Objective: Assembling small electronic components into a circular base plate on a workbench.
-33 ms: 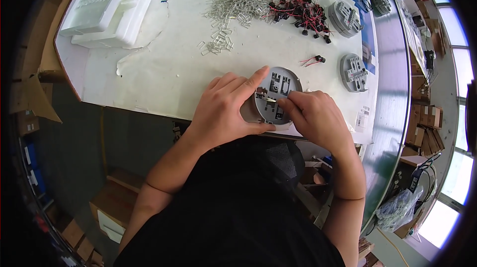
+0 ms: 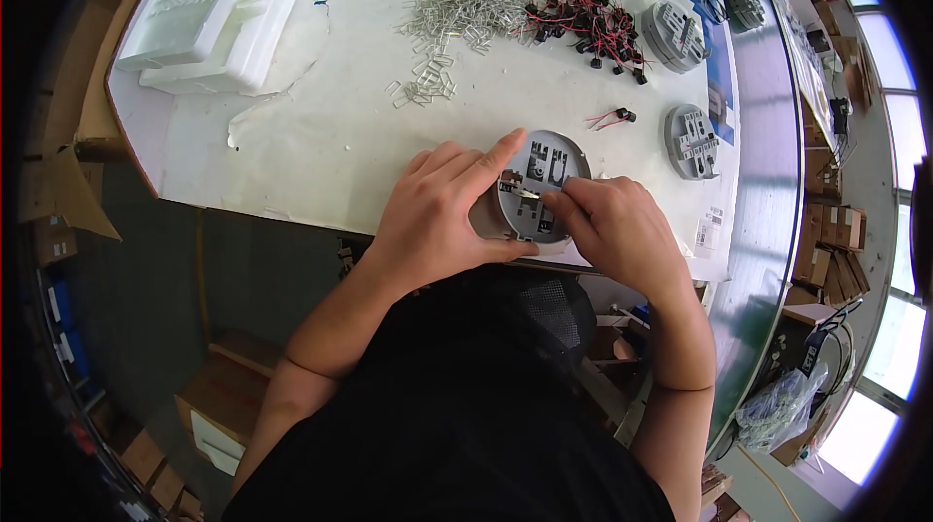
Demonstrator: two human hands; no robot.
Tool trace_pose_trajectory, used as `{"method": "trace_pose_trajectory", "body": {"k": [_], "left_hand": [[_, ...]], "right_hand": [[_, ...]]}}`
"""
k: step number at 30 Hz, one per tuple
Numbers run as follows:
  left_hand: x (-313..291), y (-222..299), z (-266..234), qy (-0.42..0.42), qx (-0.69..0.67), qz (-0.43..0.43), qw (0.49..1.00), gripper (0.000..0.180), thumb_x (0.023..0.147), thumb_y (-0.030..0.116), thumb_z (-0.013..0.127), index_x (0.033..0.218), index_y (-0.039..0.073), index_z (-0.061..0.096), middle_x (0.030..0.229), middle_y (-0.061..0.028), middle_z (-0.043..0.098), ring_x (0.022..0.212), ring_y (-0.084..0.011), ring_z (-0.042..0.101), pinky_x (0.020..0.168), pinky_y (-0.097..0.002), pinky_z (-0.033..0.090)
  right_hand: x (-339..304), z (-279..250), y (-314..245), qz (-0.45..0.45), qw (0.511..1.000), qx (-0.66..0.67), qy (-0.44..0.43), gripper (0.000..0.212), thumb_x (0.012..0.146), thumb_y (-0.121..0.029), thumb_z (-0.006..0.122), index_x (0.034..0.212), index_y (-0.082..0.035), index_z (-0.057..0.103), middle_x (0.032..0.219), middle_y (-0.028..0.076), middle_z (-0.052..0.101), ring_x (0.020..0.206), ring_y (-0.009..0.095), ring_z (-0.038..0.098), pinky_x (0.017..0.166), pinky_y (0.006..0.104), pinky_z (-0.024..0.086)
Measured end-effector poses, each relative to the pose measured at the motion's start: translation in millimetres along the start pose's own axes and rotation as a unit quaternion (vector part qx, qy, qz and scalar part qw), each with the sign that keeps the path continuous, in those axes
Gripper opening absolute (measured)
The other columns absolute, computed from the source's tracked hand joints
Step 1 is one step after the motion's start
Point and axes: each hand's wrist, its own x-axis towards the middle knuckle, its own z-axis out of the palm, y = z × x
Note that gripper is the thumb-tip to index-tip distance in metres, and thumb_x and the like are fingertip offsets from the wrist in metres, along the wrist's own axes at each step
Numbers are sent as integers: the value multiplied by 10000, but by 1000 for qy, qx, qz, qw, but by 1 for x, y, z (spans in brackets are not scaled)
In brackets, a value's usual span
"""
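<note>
While the left hand (image 2: 442, 211) grasps the round grey base (image 2: 540, 188) at the table's near edge, forefinger lying along its rim, the right hand (image 2: 612, 230) pinches a small metal clip (image 2: 528, 194) over the base's slots. Beyond lie a clip pile (image 2: 457, 12), red-black wired parts (image 2: 588, 24), two more bases (image 2: 690, 141) and white foam trays (image 2: 219, 2). On the white table (image 2: 321, 143), all sit well apart from the hands; cardboard boxes (image 2: 826, 240) stand by windows at right.
</note>
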Motion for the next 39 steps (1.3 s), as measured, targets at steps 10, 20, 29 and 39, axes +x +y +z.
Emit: {"method": "trace_pose_trajectory", "body": {"k": [10, 20, 29, 39], "left_hand": [[-1, 1, -1, -9, 11, -6, 1000, 1110, 595, 392, 1010, 1557, 62, 567, 961, -65, 717, 884, -264, 670, 916, -419, 518], [-1, -2, 0, -9, 16, -24, 1000, 1076, 693, 513, 955, 1572, 60, 534, 979, -81, 714, 943, -263, 690, 906, -419, 505], [-2, -1, 2, -11, 16, -17, 1000, 1078, 699, 555, 943, 1571, 66, 539, 942, -76, 694, 909, -261, 681, 893, -419, 502], [-2, -8, 2, -22, 27, -21, 999, 1103, 674, 547, 954, 1579, 79, 533, 981, -85, 708, 945, -271, 687, 917, -422, 504]], "right_hand": [[7, 0, -10, 14, 1000, -15, -24, 373, 1048, -323, 647, 800, -50, 708, 696, 217, 669, 658, 469, 647, 618, 560, 517], [5, -15, -33, 20, 994, -105, 4, 373, 1033, -309, 677, 764, -51, 702, 669, 214, 663, 641, 456, 655, 599, 537, 522], [0, -12, -38, 16, 993, -120, 10, 368, 1033, -320, 679, 772, -62, 705, 663, 198, 667, 632, 439, 662, 587, 524, 525], [-1, -5, -31, 0, 984, -177, -4, 381, 1041, -345, 671, 788, -61, 674, 666, 172, 673, 635, 419, 681, 573, 505, 525]]}}
